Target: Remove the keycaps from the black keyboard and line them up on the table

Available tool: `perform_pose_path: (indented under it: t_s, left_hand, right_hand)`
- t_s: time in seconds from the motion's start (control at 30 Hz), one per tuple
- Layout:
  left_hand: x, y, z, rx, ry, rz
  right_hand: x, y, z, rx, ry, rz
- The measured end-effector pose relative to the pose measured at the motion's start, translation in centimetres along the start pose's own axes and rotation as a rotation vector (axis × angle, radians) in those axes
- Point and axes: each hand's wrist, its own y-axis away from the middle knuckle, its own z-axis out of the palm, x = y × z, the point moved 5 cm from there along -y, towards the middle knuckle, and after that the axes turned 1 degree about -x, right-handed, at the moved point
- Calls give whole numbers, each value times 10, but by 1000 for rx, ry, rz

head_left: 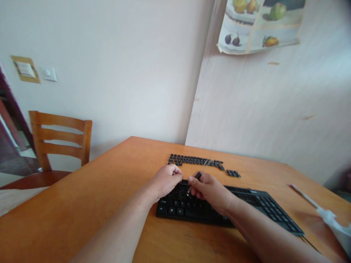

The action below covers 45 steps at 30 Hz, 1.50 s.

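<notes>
A black keyboard (274, 210) lies on the wooden table, with bare places among its keys on the left side. My right hand (210, 190) is closed around a wire keycap puller (198, 175) over the left half of the keyboard. Thin wires stick up from its black handle, and a metal end points down at the keys. Beside it, my left hand (168, 180) hangs over the keyboard's upper left corner with thumb and fingers pinched together. Whatever the left fingers hold, if anything, is hidden. Behind the hands, loose black keycaps (189, 159) are laid out in rows.
A smaller group of keycaps (233, 173) sits right of the rows. At the table's right lies a thin stick (305, 195) near crumpled white plastic (333, 219). A cable (309, 243) leaves the keyboard's right corner. A wooden chair (61, 138) stands left of the table (109, 175).
</notes>
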Motion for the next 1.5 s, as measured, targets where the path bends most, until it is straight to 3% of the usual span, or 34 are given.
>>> perform_pose_path:
  t_s: [0.13, 0.33, 0.57, 0.77, 1.0, 1.27, 1.5]
  left_hand:
    - [3, 1, 0, -10, 26, -11]
    - [14, 5, 6, -93, 186, -40]
    - [13, 4, 6, -70, 251, -44]
    - [8, 2, 3, -37, 309, -34]
    - [7, 2, 5, -100, 373, -35]
    - [15, 5, 5, -129, 381, -65]
    - [12, 2, -2, -13, 370, -79]
  right_hand:
    - [0, -2, -5, 69, -56, -13]
    - [-14, 0, -6, 182, -46, -237]
    - [-18, 4, -4, 244, 94, -343]
    - [-30, 10, -20, 471, 353, -481]
    - [-32, 7, -15, 291, 437, -510]
    - [-33, 6, -12, 254, 535, -476]
    - [-36, 4, -17, 259, 542, -420]
